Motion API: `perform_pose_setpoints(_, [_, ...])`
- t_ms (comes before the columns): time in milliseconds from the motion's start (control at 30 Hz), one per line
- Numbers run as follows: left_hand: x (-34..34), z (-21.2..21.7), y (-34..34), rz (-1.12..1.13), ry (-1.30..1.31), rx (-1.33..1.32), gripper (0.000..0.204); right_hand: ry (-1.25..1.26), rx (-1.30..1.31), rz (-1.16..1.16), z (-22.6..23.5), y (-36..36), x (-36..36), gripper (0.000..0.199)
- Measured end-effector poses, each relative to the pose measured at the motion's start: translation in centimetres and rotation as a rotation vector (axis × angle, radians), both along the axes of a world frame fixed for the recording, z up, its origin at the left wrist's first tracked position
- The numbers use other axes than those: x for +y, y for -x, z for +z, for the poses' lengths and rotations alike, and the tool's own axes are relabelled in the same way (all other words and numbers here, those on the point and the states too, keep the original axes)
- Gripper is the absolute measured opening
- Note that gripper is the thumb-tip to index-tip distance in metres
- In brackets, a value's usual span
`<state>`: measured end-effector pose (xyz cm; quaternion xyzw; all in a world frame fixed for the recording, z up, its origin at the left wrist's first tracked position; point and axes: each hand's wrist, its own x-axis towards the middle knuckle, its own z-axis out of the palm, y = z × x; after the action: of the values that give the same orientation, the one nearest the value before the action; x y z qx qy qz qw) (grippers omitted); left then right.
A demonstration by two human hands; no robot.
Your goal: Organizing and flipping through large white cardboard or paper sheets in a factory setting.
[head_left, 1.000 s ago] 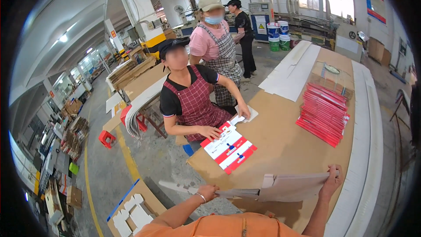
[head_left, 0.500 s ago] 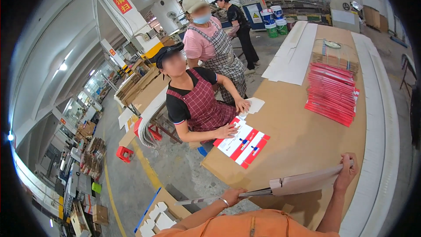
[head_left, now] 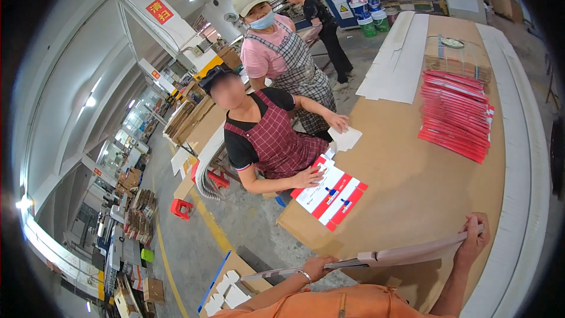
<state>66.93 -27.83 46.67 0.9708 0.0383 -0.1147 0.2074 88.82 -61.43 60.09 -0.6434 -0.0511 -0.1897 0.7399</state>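
A stack of flat, pale cardboard sheets (head_left: 412, 254) stands on edge, seen nearly edge-on, close in front of my orange top. My right hand (head_left: 472, 240) is closed round its right end. Toward the other end my left hand (head_left: 318, 267), a bracelet at its wrist, grips the sheets, which run on past it to the left. Their faces are mostly hidden. Beyond the stack, a flat red-and-white printed box blank (head_left: 336, 200) lies at the table's left edge, under a co-worker's hand (head_left: 308, 178). The co-worker's other hand touches a small white card piece (head_left: 346, 139).
The brown-topped table (head_left: 382, 165) carries a pile of red flat packages (head_left: 456, 115), a tied brown bundle (head_left: 456, 62) and white sheets (head_left: 395, 65). Another person (head_left: 288, 53) stands behind the seated co-worker. Die-cut white pieces (head_left: 232, 288) lie at lower left. A red stool (head_left: 181, 208) stands on the floor.
The view has shifted slightly, so the table and the people sit differently in it. Both my hands still hold the cardboard sheets. The standing person's head has turned.
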Motion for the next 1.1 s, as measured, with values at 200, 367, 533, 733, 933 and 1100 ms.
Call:
perform_pose_setpoints(200, [-0.2,0.3,-0.2,0.019,-0.035,0.04,0.029,0.011,0.041,0.02,0.0,-0.3,0.1,0.016])
perform_pose_setpoints(367, [-0.1,0.0,-0.1,0.025,-0.04,0.026,0.029,-0.008,0.034,0.0,0.0,-0.6,0.4,0.015])
perform_pose_setpoints(533, [-0.4,1.1,-0.6,0.028,-0.037,0.048,0.03,-0.007,0.041,0.007,-0.3,-0.8,0.2,0.015])
perform_pose_setpoints(733, [0.0,0.7,-0.4,0.031,-0.03,0.053,0.03,-0.007,0.036,0.016,-0.1,-0.9,0.4,0.015])
perform_pose_setpoints(933, [-0.2,1.1,-0.6,0.035,-0.005,0.04,0.029,-0.041,0.056,0.007,-0.2,-0.9,0.4,0.016])
perform_pose_setpoints(1100, [-0.1,0.3,-0.4,0.031,0.004,0.021,0.03,-0.015,0.051,0.019,-0.1,-1.1,0.1,0.017])
